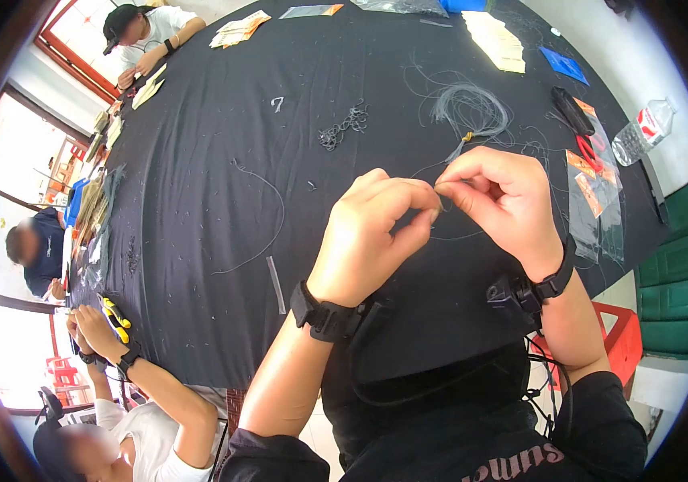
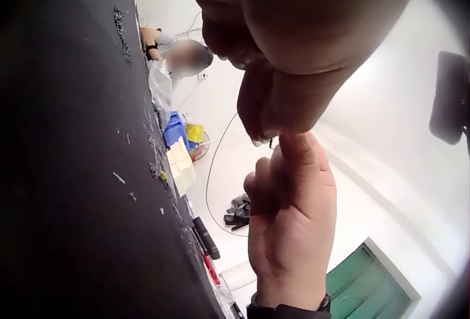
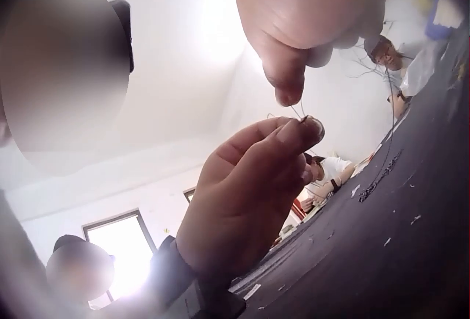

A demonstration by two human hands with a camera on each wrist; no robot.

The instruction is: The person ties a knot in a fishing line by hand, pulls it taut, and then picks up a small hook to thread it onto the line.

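Note:
Both hands meet fingertip to fingertip over the table. My left hand pinches a thin grey cord between thumb and index finger. Opposite it, my right hand pinches the same cord, thumb against bent index finger. In the right wrist view short strands span the small gap between the fingertips. The left wrist view shows the cord hanging out in a wide loop. Fingertips hide the spot where the strands come together. Just beyond the right hand lies a coiled bundle of grey cords, bound with a yellow tie.
On the black cloth lie a pile of short knotted cords, one loose cord and a clear strip. Red-handled scissors, plastic packets and a bottle stand right. Other people sit around the left side.

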